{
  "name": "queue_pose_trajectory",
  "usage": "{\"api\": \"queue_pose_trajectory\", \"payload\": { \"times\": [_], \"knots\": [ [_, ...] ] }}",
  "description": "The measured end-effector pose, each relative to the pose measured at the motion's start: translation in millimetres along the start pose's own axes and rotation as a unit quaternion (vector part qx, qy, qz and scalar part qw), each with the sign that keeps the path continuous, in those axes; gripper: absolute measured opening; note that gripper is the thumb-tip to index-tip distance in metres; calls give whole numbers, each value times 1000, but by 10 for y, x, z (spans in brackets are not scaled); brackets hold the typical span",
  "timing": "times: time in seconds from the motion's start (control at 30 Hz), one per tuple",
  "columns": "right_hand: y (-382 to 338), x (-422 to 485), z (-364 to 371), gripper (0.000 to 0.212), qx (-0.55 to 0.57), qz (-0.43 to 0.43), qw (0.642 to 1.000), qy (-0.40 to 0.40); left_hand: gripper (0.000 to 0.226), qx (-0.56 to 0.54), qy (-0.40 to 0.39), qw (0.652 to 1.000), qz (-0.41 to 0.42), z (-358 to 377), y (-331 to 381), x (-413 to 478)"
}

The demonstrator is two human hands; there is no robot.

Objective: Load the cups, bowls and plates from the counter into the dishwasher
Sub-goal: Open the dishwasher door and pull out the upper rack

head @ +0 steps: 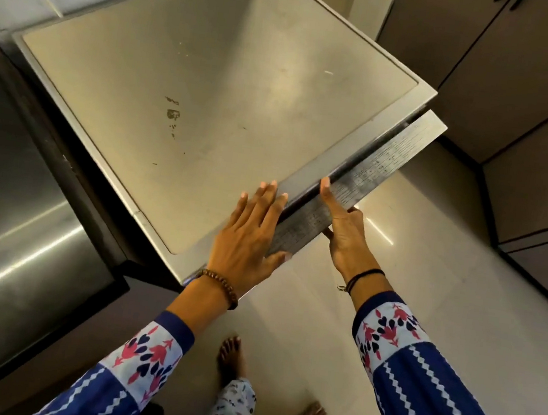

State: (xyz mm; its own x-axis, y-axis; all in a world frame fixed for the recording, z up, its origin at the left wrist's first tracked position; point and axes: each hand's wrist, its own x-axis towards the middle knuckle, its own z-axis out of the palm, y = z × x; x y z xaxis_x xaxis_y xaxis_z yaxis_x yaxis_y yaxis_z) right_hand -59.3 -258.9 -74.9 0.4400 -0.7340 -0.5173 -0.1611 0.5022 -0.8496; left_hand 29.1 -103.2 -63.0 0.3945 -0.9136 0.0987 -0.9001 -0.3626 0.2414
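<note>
Your left hand lies flat, fingers straight, on dishwasher top at front edge; your right hand grips door rim beside it, thumb along top; door barely ajar; loading seemingly not begun; cups, bowls, plates out of view; everything left.

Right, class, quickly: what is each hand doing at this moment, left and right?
Left hand: open, flat on the dishwasher top.
Right hand: closed, gripping the dishwasher door at its top edge, thumb on top.
</note>
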Motion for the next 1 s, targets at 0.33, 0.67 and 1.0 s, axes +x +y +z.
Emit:
{"api": "queue_pose_trajectory", "payload": {
  "times": [0.33,0.67,1.0],
  "knots": [
    [468,-272,-906,67,-85,-2,994,69,91,-76,-91,993,-5,465,931,-412],
    [1120,-636,-2014,103,-234,-81,958,144,77,-112,-170,978,36,1353,1981,-1057],
    [1936,-662,-2837,76,-355,-168,913,113,76,-72,-282,948,133,1915,2485,-1292]
  ]
}}
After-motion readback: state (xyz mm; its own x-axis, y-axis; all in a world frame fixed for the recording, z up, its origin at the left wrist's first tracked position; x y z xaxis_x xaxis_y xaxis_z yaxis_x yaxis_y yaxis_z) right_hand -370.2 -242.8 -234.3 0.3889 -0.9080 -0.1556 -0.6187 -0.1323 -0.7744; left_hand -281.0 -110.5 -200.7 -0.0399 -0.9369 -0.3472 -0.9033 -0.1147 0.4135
